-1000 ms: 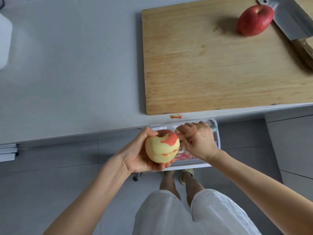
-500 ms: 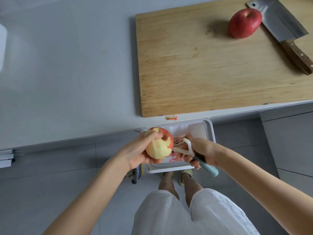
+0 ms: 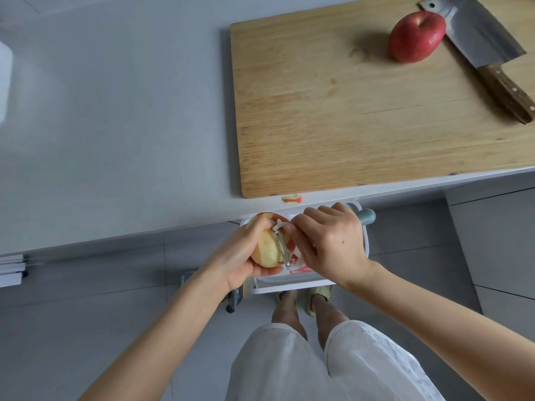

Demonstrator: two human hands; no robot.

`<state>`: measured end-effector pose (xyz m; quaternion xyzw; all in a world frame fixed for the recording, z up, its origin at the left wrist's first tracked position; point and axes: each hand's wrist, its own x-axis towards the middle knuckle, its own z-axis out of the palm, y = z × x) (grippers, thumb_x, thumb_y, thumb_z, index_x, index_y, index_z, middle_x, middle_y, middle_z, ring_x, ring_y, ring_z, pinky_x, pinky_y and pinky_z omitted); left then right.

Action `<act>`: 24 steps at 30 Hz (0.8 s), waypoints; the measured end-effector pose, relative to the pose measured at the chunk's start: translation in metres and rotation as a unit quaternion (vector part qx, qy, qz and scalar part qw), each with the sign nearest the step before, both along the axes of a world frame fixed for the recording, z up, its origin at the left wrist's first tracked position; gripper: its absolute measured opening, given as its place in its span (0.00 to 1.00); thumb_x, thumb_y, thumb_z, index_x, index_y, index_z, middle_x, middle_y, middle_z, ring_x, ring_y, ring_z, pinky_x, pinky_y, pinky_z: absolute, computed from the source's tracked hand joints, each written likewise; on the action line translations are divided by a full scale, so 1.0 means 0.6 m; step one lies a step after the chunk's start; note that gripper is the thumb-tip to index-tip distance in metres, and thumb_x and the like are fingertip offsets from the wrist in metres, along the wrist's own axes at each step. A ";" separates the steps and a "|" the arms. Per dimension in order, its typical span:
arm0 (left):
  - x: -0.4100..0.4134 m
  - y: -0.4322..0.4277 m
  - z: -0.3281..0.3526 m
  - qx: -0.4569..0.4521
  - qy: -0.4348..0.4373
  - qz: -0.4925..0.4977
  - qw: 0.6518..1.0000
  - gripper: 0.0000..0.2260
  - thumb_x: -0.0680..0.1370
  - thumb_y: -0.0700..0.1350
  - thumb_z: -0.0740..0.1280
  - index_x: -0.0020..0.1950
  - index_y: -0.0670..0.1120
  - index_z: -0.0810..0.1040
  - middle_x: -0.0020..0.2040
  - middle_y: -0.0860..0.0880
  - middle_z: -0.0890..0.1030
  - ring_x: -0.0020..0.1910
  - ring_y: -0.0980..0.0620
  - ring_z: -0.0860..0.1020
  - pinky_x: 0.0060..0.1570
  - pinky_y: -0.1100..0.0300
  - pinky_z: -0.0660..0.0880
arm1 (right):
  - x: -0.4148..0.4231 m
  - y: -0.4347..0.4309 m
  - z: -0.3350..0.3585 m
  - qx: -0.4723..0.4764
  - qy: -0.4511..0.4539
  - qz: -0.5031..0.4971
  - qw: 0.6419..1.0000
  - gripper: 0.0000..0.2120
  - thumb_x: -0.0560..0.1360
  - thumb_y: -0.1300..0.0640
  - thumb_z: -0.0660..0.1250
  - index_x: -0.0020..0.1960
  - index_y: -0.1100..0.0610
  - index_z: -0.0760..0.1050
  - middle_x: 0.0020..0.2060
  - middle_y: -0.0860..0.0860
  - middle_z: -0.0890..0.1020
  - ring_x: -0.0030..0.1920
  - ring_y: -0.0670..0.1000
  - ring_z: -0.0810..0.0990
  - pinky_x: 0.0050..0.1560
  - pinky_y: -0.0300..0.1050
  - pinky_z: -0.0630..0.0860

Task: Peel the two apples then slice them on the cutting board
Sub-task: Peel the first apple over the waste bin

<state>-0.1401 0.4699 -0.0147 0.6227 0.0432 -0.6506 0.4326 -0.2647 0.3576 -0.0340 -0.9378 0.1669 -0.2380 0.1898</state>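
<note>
- Left hand (image 3: 238, 256) grips the half-peeled yellow-red apple (image 3: 264, 246).
- Right hand (image 3: 333, 241) grips the white, metal-bladed peeler (image 3: 280, 248) against it.
- First apple's peeling; next, probably scrape off the leftover red skin.

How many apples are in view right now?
2. One red, unpeeled apple sits on the cutting board beside the cleaver. One partly peeled apple is gripped in the left hand; the right hand holds the peeler against it. None appears hidden.

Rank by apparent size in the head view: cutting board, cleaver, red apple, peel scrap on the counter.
Largest to smallest:
cutting board
cleaver
red apple
peel scrap
Similar camera distance, so the order holds.
</note>
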 end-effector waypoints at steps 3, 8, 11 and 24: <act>0.002 0.006 -0.003 0.004 0.023 0.002 1.000 0.10 0.78 0.49 0.60 0.49 0.48 0.79 0.42 0.44 0.82 0.39 0.50 0.80 0.36 0.55 0.77 | -0.002 -0.007 -0.006 0.009 -0.010 0.022 1.000 0.18 0.78 0.53 0.60 0.33 0.57 0.77 0.24 0.50 0.73 0.24 0.54 0.70 0.27 0.47 0.65; 0.012 0.021 0.001 0.016 0.090 -0.008 0.996 0.15 0.70 0.50 0.68 0.52 0.43 0.76 0.39 0.41 0.82 0.34 0.47 0.81 0.30 0.56 0.77 | -0.012 -0.034 -0.021 0.042 -0.017 0.059 0.997 0.18 0.78 0.52 0.58 0.35 0.59 0.78 0.27 0.51 0.76 0.26 0.55 0.74 0.29 0.47 0.69; 0.018 0.026 0.005 0.023 0.141 -0.031 0.989 0.19 0.67 0.50 0.70 0.53 0.41 0.75 0.38 0.39 0.82 0.33 0.44 0.80 0.28 0.58 0.76 | -0.009 -0.040 -0.028 0.062 -0.026 0.084 0.994 0.23 0.80 0.50 0.53 0.36 0.59 0.79 0.27 0.51 0.77 0.26 0.54 0.74 0.30 0.46 0.69; 0.032 0.032 -0.002 0.017 0.285 -0.052 0.957 0.28 0.55 0.50 0.78 0.48 0.35 0.80 0.39 0.36 0.79 0.33 0.42 0.79 0.24 0.62 0.75 | 0.013 -0.046 -0.031 0.100 -0.058 0.134 0.984 0.24 0.81 0.50 0.52 0.37 0.59 0.79 0.28 0.50 0.78 0.28 0.52 0.75 0.30 0.46 0.69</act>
